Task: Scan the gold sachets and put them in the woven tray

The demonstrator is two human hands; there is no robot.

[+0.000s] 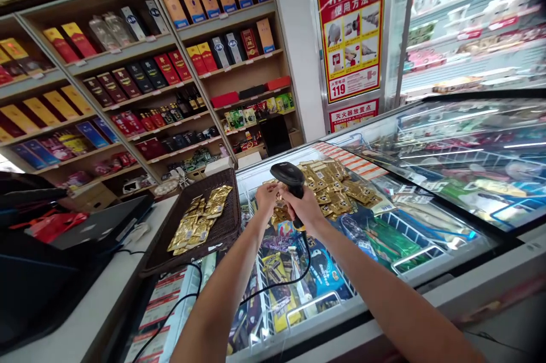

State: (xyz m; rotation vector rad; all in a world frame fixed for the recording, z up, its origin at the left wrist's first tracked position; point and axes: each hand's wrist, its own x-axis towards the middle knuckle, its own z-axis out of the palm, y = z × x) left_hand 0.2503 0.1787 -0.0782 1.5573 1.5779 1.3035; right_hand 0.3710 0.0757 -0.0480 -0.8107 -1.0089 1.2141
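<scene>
My right hand (306, 206) is wrapped round the grip of a black barcode scanner (288, 174), its head tipped toward the left. Close beside it, my left hand (267, 197) is closed, fingers pinched on a gold foil packet that is mostly hidden by the hands. Under and to the right of both hands, a pile of gold foil packets (335, 184) lies on the glass top of a chest freezer (463, 263). The scanner's black cable (307, 260) loops down and off to the left. More gold packets (202, 219) lie in a dark brown woven basket (235, 212) at the left.
Wire baskets of colourful packaged goods (326, 272) show through the freezer glass. A counter (121, 272) with dark equipment stands at the left. Behind are shelves of boxed goods (149, 75), a wall with a red fire-hydrant poster (352, 27), and a lit display (473, 27) at the right.
</scene>
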